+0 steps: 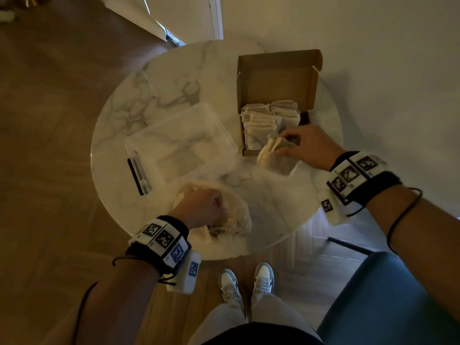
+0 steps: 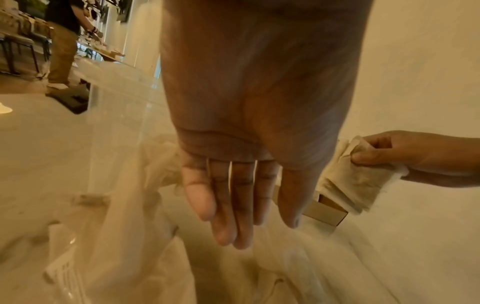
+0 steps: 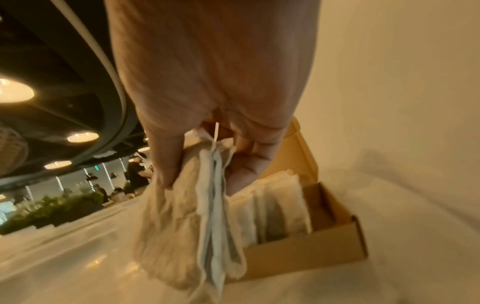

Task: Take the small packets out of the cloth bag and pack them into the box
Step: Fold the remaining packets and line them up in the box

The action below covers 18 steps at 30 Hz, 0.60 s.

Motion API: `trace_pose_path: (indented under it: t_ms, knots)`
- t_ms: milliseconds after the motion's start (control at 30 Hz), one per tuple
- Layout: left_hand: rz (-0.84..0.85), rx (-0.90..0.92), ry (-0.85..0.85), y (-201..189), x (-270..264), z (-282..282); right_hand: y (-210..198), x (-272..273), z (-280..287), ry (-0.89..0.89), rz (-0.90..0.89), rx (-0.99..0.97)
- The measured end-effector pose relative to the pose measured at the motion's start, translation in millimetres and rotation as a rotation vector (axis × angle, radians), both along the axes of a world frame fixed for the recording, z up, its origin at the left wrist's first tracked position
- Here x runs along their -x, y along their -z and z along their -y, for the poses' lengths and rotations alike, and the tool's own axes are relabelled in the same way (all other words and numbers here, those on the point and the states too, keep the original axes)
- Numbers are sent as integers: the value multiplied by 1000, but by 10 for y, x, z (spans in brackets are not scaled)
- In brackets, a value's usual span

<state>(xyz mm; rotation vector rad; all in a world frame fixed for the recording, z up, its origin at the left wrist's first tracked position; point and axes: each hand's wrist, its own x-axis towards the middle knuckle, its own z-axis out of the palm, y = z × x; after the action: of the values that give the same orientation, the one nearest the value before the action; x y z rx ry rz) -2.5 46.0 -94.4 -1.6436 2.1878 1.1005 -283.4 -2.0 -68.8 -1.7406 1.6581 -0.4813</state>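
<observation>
While right hand (image 1: 307, 145) pinches a bunch of small packets (image 3: 197, 209) over the box (image 1: 278, 80) near edge, left hand (image 2: 244, 156) hangs over the cloth bag (image 1: 239, 212) on the counter (image 1: 174, 70), fingers straight, holding nothing. More packets are stacked inside box.

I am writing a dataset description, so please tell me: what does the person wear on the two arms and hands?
Both hands are bare, without gloves or sleeves. The left wrist carries a black band with white blocks printed with black and blue square code markers. The right wrist has a like band with black markers. A thin black cable runs along each forearm.
</observation>
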Motion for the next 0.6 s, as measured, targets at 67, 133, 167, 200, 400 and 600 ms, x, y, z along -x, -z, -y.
trace_pose_path:
  t_ms: [67, 133, 167, 200, 400, 600]
  knots:
    - [-1, -7, 4, 27, 9, -24, 11, 160, 188, 65, -68, 38]
    - [-11, -28, 8, 52, 32, -49, 62, 277, 372, 115, -146, 58]
    - [-14, -28, 16, 65, 39, -55, 99, 319, 459, 124, -194, 59]
    - [-15, -21, 22, 78, 37, -56, 137, 346, 535, 119, -252, 57]
    - [-92, -24, -34, 137, -28, -29, 360, 363, 811, 0, -476, -25]
    - [-124, -24, -74, 194, -51, -5, 457, 344, 992, -161, -402, -153]
